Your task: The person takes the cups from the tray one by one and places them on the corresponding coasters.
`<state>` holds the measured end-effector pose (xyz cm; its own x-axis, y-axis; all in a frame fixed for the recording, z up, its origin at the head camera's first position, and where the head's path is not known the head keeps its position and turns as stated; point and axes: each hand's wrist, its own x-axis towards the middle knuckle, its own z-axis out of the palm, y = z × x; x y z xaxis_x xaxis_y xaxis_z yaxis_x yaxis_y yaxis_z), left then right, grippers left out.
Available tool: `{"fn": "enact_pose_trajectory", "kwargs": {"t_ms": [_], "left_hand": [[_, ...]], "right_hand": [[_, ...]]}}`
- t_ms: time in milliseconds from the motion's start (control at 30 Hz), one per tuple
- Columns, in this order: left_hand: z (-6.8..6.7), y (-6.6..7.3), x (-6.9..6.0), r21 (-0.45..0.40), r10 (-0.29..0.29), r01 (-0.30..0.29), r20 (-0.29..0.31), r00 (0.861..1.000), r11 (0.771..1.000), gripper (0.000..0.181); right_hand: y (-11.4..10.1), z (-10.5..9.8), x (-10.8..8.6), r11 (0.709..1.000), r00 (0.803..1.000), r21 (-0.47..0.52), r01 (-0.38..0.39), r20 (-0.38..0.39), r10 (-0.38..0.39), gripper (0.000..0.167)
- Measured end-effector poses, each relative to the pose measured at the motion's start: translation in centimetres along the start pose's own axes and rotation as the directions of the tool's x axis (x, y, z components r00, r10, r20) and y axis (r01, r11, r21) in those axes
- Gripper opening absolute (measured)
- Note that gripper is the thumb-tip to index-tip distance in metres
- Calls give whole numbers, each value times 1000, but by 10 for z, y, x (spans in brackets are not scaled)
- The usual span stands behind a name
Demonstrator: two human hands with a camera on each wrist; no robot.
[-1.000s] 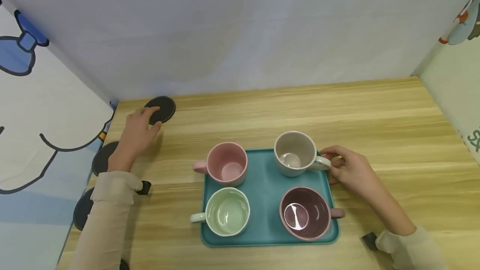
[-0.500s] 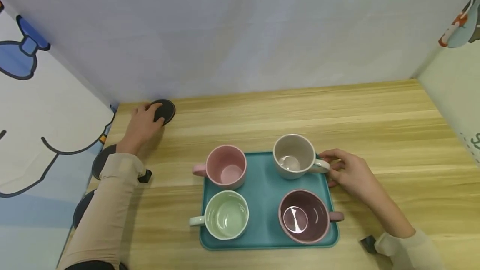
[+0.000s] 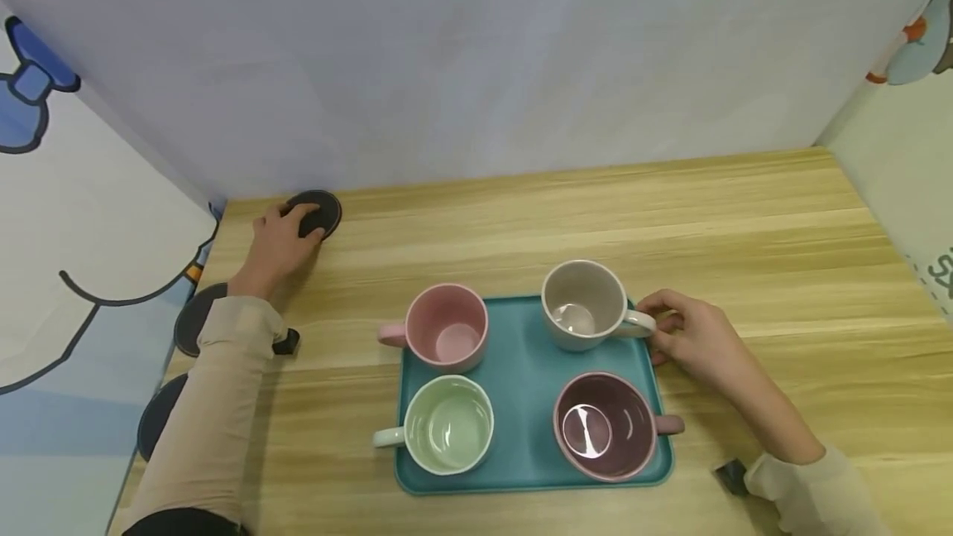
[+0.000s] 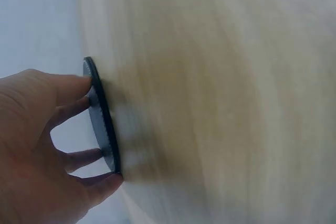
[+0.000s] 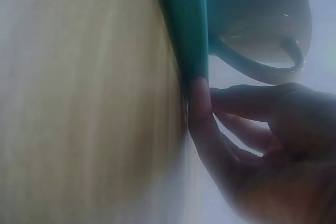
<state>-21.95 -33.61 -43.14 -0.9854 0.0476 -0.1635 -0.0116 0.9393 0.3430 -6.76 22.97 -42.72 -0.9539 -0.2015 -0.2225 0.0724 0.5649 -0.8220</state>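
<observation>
At the table's back left, my left hand (image 3: 277,246) grips a black round coaster (image 3: 322,213) by its edge; the left wrist view shows thumb and fingers around the disc (image 4: 103,119). My right hand (image 3: 700,342) pinches the right edge of a teal tray (image 3: 521,354), close to the handle of the beige cup (image 3: 584,304). In the right wrist view, fingertips touch the tray's rim (image 5: 186,19) below that cup (image 5: 262,19). Also on the tray are a pink cup (image 3: 448,327), a green cup (image 3: 449,425) and a dark mauve cup (image 3: 605,427).
Two more black coasters, one upper (image 3: 195,319) and one lower (image 3: 158,416), lie along the table's left edge, the lower one partly behind the left sleeve. A pale wall cloth (image 3: 447,64) stands behind the wooden table (image 3: 744,230).
My left hand has moved slightly up onto the back coaster and taken hold of its edge. The right hand, tray and cups have stayed in place; the head view has shifted a little.
</observation>
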Motion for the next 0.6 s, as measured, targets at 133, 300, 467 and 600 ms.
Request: {"fn": "enact_pose_trajectory", "kwargs": {"t_ms": [133,300,467,600], "left_hand": [[-2,-1,-1,-9,2,-2,57,998,1000,68],[-4,1,-3,8,40,-41,90,995,999,71],[-3,8,-1,16,116,-119,103,988,993,71],[-1,14,3,9,154,-156,105,982,988,71]], "right_hand": [[1,0,0,1000,1000,10,12,2,-12,40],[1,1,1,1000,1000,6,23,6,-23,41],[1,2,1,999,999,8,38,6,-38,39],[0,2,2,999,999,1,48,4,-48,38]]}}
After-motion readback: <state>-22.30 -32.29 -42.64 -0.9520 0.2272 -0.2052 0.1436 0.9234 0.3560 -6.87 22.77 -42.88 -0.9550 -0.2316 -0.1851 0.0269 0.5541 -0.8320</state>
